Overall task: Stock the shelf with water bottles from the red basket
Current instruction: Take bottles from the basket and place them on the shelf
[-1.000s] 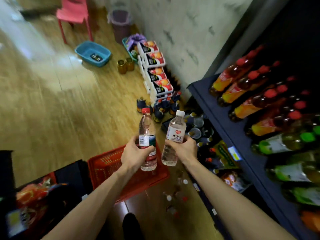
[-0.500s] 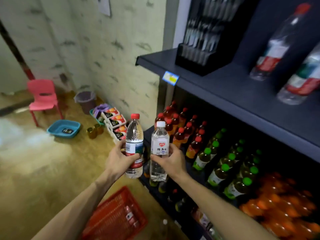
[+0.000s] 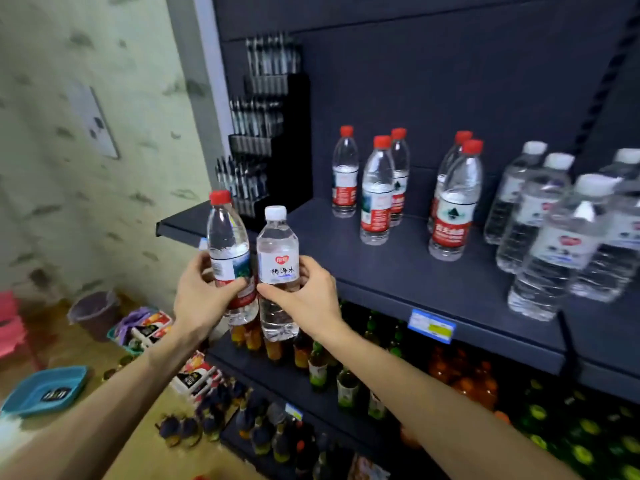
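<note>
A person stands at a dark shop shelf (image 3: 398, 271), seen from their own head. Each hand holds one upright water bottle in front of the shelf's left edge, not yet set down. The left hand (image 3: 201, 299) has its fingers wrapped around a red-capped bottle (image 3: 228, 251). The right hand (image 3: 308, 292) has its fingers clamped on a white-capped bottle (image 3: 278, 268). The two bottles nearly touch.

The shelf already carries a group of red-capped bottles (image 3: 377, 192) in the middle and white-capped bottles (image 3: 561, 237) to the right. Bare shelf lies between the hands and those groups. The red basket is out of view, so how many bottles remain cannot be told. The stocking looks partly done, with these two still to place.
</note>
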Available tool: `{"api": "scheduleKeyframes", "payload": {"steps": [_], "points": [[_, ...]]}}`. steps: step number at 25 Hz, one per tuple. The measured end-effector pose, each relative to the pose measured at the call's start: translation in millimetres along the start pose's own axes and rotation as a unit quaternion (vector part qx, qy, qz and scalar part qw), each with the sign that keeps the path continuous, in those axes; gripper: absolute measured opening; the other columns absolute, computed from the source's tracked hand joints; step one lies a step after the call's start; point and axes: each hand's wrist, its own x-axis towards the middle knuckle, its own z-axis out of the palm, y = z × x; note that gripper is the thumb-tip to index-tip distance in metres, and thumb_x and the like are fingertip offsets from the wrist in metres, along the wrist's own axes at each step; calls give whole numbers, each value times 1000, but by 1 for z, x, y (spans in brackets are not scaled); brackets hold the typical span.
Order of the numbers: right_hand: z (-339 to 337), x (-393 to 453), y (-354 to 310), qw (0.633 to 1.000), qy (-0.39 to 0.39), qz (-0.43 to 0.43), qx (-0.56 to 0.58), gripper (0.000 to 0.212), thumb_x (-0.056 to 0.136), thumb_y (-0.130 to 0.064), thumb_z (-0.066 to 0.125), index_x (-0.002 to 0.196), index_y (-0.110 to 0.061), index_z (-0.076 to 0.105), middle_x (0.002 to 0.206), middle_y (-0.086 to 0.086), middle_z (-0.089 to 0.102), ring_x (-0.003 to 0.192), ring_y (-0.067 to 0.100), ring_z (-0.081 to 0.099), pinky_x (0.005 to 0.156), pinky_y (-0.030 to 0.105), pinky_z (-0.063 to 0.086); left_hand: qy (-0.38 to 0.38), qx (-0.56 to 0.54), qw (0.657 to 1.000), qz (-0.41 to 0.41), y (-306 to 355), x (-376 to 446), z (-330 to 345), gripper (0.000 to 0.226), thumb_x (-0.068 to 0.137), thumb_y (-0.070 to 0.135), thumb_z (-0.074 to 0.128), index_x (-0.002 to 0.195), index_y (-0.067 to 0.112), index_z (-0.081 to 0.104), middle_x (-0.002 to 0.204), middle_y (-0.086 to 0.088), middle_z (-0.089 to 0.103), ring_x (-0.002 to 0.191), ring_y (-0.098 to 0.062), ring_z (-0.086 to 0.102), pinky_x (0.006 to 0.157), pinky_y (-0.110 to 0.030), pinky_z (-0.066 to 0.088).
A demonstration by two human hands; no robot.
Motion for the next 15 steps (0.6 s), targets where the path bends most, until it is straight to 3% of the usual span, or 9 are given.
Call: {"api": "scheduleKeyframes", "payload": {"steps": [2,4,7,11,13,15], "points": [[-23,4,-18,999,26,-18,-2,63,55,-61,87,108,-32,69,102,-16,78,95,0,73,86,40,63,-1,-13,1000,28,29,2,7,57,74,14,90,121,20,60,110,4,70,97,-14,68,94,-43,58],[-50,4,-33,997,68,-26,-17,65,55,-63,85,110,-33,68,103,-17,77,97,1,72,86,40,62,1,-23,998,54,53,2,20,55,77,8,88,124,15,60,109,1,72,92,-13,70,92,-40,59],[-95,-2,-47,989,133,-25,-52,70,55,-67,83,116,-36,66,107,-17,76,100,5,71,88,42,61,-15,-46,996,81,78,-6,42,56,76,4,87,125,10,61,108,-3,73,79,6,67,87,-27,60],[-150,-26,-58,977,192,-20,-84,69,58,-67,82,117,-36,65,110,-18,75,101,4,70,90,42,60,-70,-80,990,96,108,-30,73,65,67,22,91,125,15,62,110,0,74,91,-13,72,93,-44,60],[-173,-42,-62,969,228,-14,-99,70,60,-69,81,118,-36,64,111,-18,74,102,5,68,90,41,59,-101,-101,984,104,124,-46,90,75,57,40,87,124,19,61,113,2,74,97,-17,73,94,-45,60],[-192,-59,-62,959,260,-7,-112,76,57,-71,80,122,-35,64,112,-17,74,105,7,68,91,41,59,-147,-118,975,115,138,-64,107,72,59,37,88,123,22,60,113,6,74,99,-16,73,94,-44,61]]}}
